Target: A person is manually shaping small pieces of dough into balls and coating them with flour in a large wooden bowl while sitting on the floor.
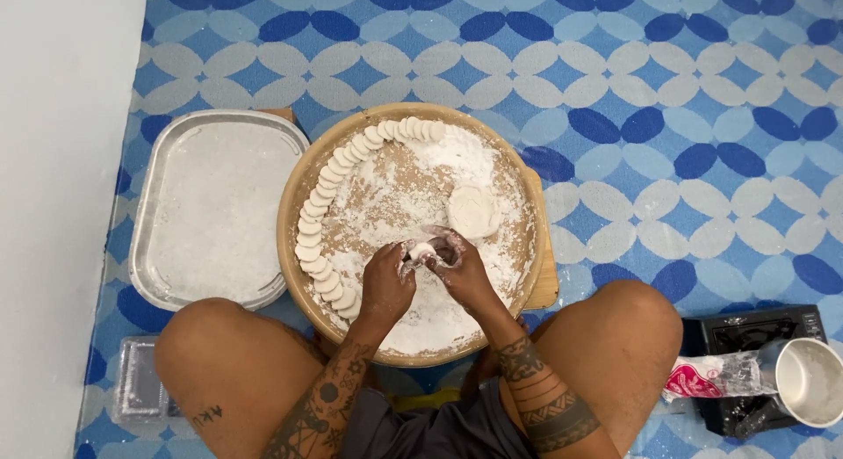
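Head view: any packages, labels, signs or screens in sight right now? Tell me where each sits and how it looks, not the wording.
Plastic bag: lower right, on the black appliance beside the metal cup; crumpled, clear with a pink and white printed end.
Clear plastic container: lower left on the floor, by the person's knee; shallow, rectangular, transparent.
Black appliance: lower right; boxy, dark panel on top, no lit screen visible.
No signs seen.

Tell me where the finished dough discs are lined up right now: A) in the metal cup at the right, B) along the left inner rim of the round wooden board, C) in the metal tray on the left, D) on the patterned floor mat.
B: the row of small dough discs curves along the left and upper edge of the floured round wooden board, while the metal tray holds only flour.
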